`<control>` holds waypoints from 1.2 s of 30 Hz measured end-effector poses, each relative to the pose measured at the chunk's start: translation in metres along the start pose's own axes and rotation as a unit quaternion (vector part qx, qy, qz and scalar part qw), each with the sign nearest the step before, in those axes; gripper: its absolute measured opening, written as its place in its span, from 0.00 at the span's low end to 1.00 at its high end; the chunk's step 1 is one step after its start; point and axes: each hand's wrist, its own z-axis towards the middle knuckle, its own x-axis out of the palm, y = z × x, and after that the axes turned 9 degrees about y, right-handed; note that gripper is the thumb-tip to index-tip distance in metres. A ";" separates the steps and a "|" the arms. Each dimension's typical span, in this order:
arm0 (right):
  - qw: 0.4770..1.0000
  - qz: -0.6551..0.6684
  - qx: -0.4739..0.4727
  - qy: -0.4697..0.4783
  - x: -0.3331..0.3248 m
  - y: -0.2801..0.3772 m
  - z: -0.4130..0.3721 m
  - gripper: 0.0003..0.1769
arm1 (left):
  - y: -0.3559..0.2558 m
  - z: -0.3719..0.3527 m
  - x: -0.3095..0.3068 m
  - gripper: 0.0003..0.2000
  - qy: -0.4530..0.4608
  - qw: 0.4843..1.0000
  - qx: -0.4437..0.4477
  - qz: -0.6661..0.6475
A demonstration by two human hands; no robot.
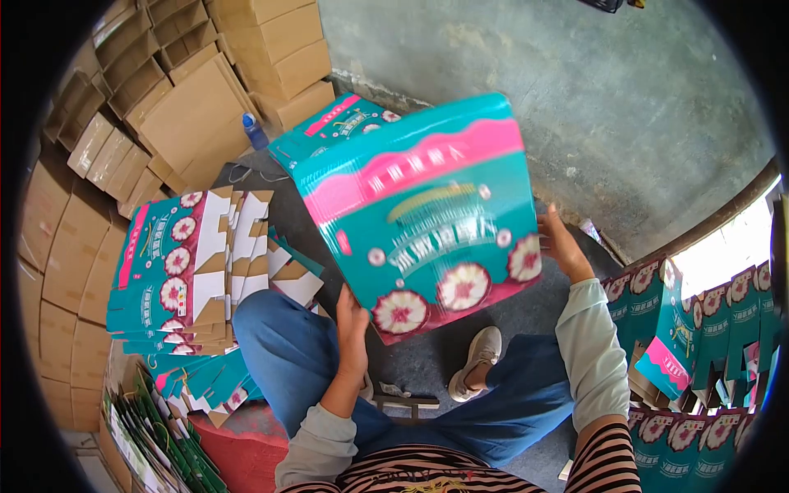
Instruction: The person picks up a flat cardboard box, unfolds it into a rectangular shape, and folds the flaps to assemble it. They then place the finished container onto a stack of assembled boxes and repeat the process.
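Note:
A teal, pink and maroon printed cardboard box (436, 218) is held up in front of me, tilted, with white lettering and round fruit-slice pictures on its face. My left hand (352, 329) grips its lower left edge, fingers closed against the side. At the right edge, my right hand (563, 245) presses on the box, with some fingers hidden behind it. Behind it lies another printed box (345, 123) of the same design. To the left, a stack of flattened printed cartons (164, 263) shows white and brown flaps.
Brown cardboard boxes (275, 49) are piled along the left and back. A blue bottle (254, 131) stands near them. Rows of upright printed boxes (723, 329) line the right side. Green folded bags or cartons (168, 435) sit at lower left. A grey wall (526, 57) rises behind.

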 end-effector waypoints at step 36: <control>0.965 -0.180 0.181 0.062 -0.005 -0.073 0.019 0.38 | 0.051 0.020 -0.025 0.29 -0.024 0.953 -0.221 0.207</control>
